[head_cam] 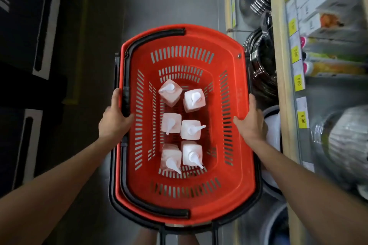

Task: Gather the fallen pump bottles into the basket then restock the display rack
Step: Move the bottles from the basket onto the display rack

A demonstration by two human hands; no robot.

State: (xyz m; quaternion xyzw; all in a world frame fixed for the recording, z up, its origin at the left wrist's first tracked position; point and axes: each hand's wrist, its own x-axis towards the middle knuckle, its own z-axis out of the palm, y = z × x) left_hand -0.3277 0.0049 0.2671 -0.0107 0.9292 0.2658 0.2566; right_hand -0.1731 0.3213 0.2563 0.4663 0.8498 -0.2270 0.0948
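Shop aisle: both hands, left [114,119] and right [251,120], grip basket [242,145] rim; six pump bottles [170,92] upright; fingers hidden.

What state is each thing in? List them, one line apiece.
Basket: red, held at both side rims, carrying six bottles.
Pump bottles: six, upright, in three pairs on the basket floor.
Basket handle: black, folded down along the rim.
Left hand: gripping the left rim.
Right hand: gripping the right rim.
Shelves: stocked, yellow price tags.
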